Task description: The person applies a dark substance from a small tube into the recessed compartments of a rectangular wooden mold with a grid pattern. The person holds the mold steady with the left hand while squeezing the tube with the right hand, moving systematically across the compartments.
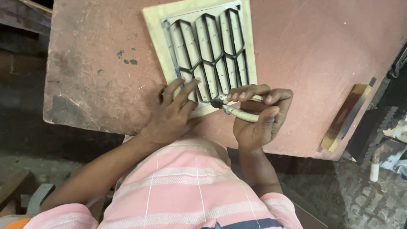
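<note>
L hand (171, 114) spread flat, fingers pinning near edge of pale board (154, 32) w/ dark strip lattice (207, 51), on reddish table (305, 51). R hand (258, 118) clamped on cord-wrapped tool (239, 112), tip at board's near edge. My worry: tip skids toward L fingertips (190, 85); board shifts if pin loosens.

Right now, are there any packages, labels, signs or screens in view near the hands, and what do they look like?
None in view.
Pale panel: under a dark hexagon-cell grid, on the reddish table; small marks in the cells, too small to tell.
</note>
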